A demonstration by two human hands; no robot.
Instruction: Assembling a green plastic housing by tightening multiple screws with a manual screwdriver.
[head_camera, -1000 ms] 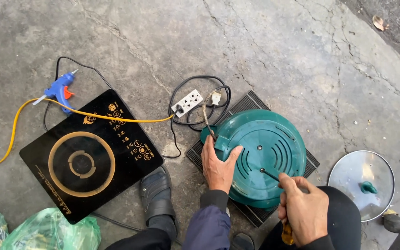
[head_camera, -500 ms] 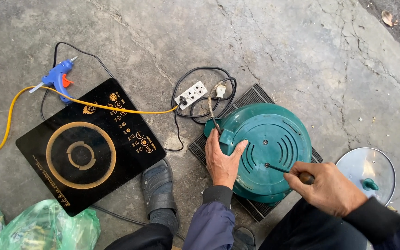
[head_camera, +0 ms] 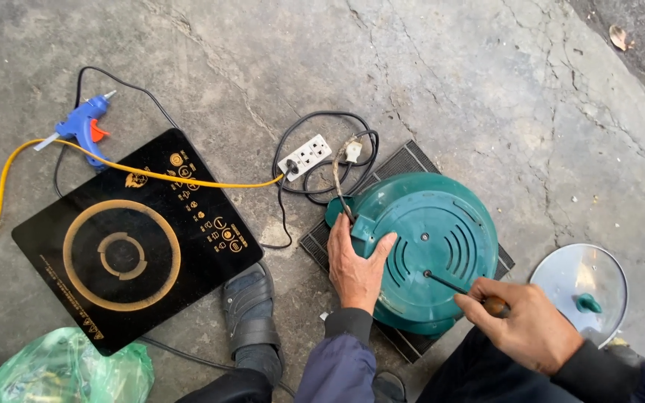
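A round green appliance (head_camera: 431, 239) lies upside down on a dark mat (head_camera: 404, 168) on the concrete floor. My left hand (head_camera: 356, 265) grips its left edge by a small green handle tab. My right hand (head_camera: 528, 325) holds a screwdriver (head_camera: 460, 287), whose thin shaft points up-left with its tip on the vented base, near the middle. A frayed cord (head_camera: 337, 186) runs from the appliance toward a white plug (head_camera: 351, 151).
A black induction cooktop (head_camera: 132, 239) lies to the left, with a yellow cable (head_camera: 151, 175) across it. Nearby are a white power strip (head_camera: 305, 157), a blue glue gun (head_camera: 82, 127), a glass lid (head_camera: 584, 287), green plastic bags (head_camera: 61, 369) and my sandalled foot (head_camera: 251, 317).
My right hand has moved up and right, bringing the screwdriver tip onto the middle of the green base. My left hand keeps its hold on the edge.
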